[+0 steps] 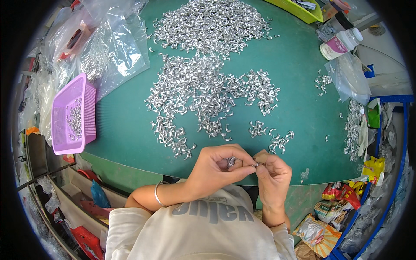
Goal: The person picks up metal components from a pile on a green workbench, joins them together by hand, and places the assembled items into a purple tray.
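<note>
Both hands at the green table's [130, 125] near edge — left hand [216, 169] cupping shiny curved metal clips [232, 162], right hand [273, 171] pinching one clip [256, 164]; hundreds more heaped mid-table [203, 86].

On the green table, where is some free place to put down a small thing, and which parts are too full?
Free: the green table between the purple basket and the heap of metal clips, and the stretch right of the heap, below the white bottle. Crowded: the middle and top under the clips, the plastic bags top left, and the near edge at both hands.
</note>
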`<state>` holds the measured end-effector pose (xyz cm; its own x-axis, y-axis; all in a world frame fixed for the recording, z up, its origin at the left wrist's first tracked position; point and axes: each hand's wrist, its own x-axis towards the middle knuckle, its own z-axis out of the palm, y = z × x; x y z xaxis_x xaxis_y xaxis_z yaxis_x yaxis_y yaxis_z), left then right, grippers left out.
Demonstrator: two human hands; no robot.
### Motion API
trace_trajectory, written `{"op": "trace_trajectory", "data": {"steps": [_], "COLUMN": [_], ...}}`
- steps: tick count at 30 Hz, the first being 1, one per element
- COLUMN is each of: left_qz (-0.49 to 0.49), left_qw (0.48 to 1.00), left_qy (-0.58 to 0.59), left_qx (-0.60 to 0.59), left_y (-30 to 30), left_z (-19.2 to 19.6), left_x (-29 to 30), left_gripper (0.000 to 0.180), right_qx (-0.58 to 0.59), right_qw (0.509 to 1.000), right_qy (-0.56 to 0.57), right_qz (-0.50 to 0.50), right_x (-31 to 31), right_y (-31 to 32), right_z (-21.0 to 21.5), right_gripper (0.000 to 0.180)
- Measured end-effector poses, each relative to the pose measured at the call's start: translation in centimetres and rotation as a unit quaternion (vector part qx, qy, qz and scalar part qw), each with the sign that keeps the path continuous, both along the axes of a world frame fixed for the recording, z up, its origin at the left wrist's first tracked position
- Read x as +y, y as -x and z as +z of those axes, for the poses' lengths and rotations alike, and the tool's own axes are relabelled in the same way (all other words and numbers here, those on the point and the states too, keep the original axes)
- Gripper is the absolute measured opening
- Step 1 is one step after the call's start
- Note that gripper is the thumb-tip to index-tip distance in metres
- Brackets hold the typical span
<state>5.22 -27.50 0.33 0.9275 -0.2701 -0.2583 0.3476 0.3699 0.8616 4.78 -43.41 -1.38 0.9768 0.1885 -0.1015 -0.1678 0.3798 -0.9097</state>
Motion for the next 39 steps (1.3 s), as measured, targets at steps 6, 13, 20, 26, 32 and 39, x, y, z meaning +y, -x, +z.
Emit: {"op": "trace_trajectory", "data": {"steps": [6,13,20,26,32,39], "left_qz": [-0.071,-0.083,-0.041,0.001,-0.035,-0.020], "left_qw": [0.974,0.891,0.952,0.971,0.988,1.000], "left_qy": [0.170,0.361,0.218,0.174,0.077,0.011], "left_qx": [0.136,0.263,0.213,0.161,0.130,0.016], "left_y": [-0.5,-1.0,-1.0,-0.6,-0.9,-0.3], "left_z": [-0.8,-2.6,-3.5,-3.7,-2.2,-1.4], "left_x": [0.2,0.4,0.0,-0.1,-0.4,-0.4], "left_gripper": [0.007,0.008,0.007,0.015,0.018,0.011], "right_qx": [-0.110,-0.199,-0.252,-0.214,-0.188,-0.185], "right_qw": [0.980,0.737,0.663,0.844,0.917,0.930], "right_qy": [0.162,0.630,0.695,0.482,0.350,0.317], "right_qz": [-0.020,-0.141,-0.115,-0.093,-0.030,-0.025], "right_x": [-0.1,-2.6,-2.1,-1.9,-1.0,-0.6], "right_y": [-0.2,-3.6,-4.4,-2.8,-1.6,-0.9], "right_z": [0.5,-1.0,-2.7,-0.7,0.6,1.3], "right_gripper": [0.009,0.018,0.013,0.011,0.018,0.021]}}
